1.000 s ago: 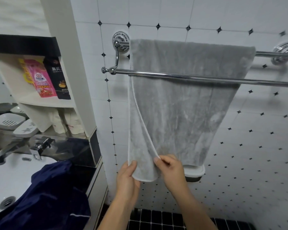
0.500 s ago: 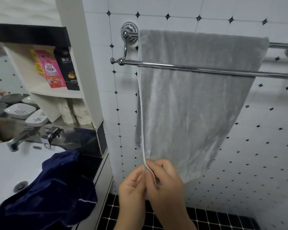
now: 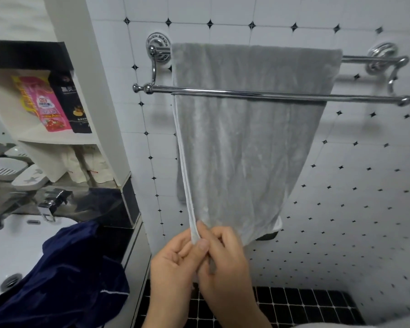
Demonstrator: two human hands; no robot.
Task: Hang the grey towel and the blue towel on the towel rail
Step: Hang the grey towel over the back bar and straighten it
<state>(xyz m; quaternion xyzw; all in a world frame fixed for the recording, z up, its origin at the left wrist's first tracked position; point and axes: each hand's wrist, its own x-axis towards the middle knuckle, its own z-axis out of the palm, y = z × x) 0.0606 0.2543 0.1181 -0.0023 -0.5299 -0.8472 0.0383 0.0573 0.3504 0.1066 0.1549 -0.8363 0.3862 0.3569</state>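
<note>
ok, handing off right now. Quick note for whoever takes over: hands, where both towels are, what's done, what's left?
Left hand: pinching the lower left corner of the grey towel.
Right hand: gripping that same corner, right beside the left.
Grey towel: draped over the back bar of the towel rail, hanging behind the front bar; the bottom edge slants.
Blue towel: heaped on the sink edge at lower left, untouched.
Done: grey towel is up.
Left: probably even out the grey towel and let go, then hang the blue one; the front bar is bare.
</note>
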